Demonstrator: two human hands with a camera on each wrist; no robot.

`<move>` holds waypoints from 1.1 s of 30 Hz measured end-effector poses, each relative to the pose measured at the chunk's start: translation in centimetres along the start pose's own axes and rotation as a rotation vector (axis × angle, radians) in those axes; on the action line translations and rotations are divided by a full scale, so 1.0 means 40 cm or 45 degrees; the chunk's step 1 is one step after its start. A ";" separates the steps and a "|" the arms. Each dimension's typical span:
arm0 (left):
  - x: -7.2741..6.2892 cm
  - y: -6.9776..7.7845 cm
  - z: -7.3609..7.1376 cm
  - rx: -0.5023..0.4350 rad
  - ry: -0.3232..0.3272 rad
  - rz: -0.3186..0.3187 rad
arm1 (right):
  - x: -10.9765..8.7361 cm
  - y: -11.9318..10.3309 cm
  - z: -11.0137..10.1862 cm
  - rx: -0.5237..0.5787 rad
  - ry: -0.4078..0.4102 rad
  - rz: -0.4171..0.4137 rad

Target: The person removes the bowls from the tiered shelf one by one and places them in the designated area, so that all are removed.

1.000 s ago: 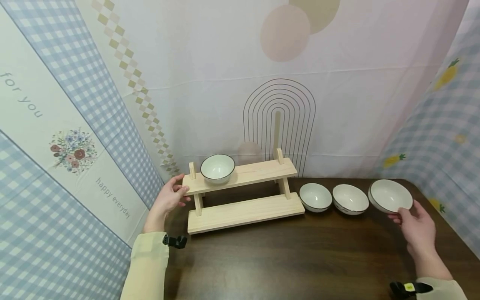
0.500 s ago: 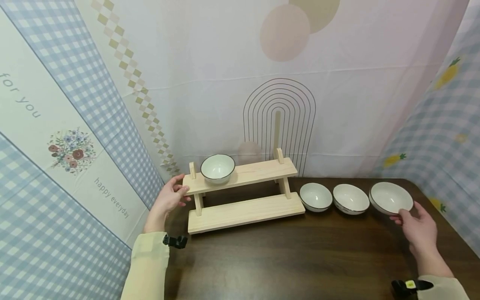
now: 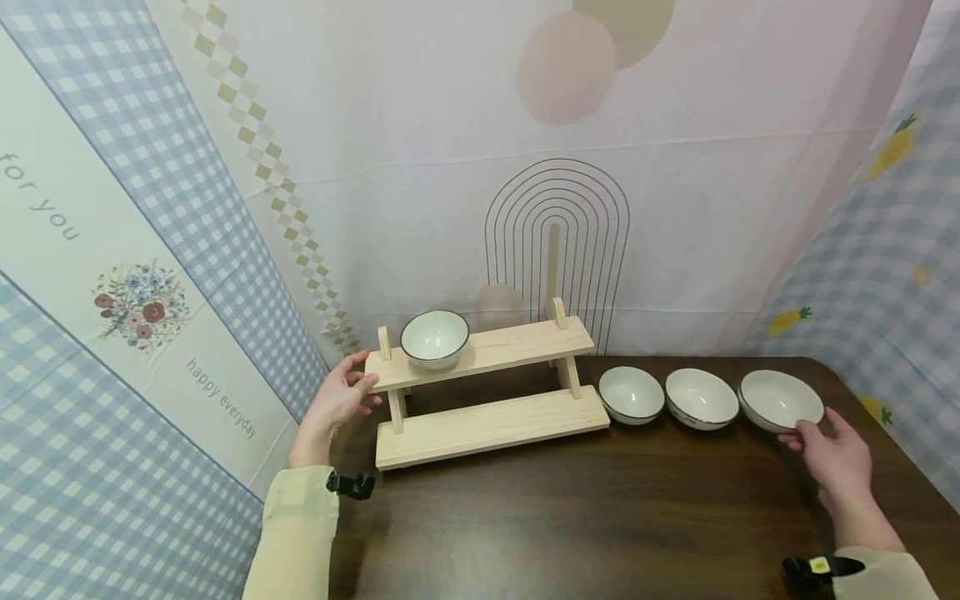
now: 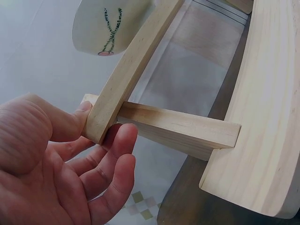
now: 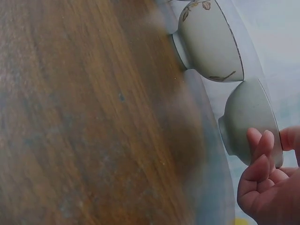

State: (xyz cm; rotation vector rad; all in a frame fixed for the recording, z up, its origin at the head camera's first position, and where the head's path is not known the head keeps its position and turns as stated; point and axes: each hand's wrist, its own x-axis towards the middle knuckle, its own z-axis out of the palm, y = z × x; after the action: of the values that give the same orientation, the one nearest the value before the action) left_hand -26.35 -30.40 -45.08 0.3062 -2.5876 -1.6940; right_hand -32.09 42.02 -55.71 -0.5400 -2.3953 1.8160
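My left hand [image 3: 341, 396] pinches the left end of the wooden two-tier shelf's upper board [image 3: 510, 342]; in the left wrist view, the thumb lies on top and fingers curl underneath. A dark-rimmed white bowl [image 3: 435, 337] stands at the left of that board, its outside showing a green twig pattern. At the far right, my right hand [image 3: 836, 454] grips the near right rim of a white bowl [image 3: 782, 400], thumb at the rim and fingers below. Whether this bowl's foot touches the table is unclear. Beside it stand a bowl with brown decoration [image 3: 701, 398] and another bowl [image 3: 632, 394].
The shelf's lower board [image 3: 491, 427] bears nothing. Brown wooden table [image 3: 570, 517] extends in front of the shelf and bowls. A patterned cloth [image 3: 420, 208] hangs behind, and checked cloths [image 3: 247, 275] close off both sides.
The bowl in my right hand has come down slightly toward the near side. My left hand, the shelf and the other bowls have stayed in place.
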 end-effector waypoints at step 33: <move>0.016 -0.012 0.003 -0.006 0.002 0.001 | 0.003 0.016 0.004 0.059 -0.053 0.032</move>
State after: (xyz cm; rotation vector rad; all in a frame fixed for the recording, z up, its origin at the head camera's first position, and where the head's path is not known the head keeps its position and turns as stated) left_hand -26.92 -30.57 -45.60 0.3062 -2.5819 -1.6985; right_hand -32.09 42.07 -56.36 -0.5347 -2.3766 1.9064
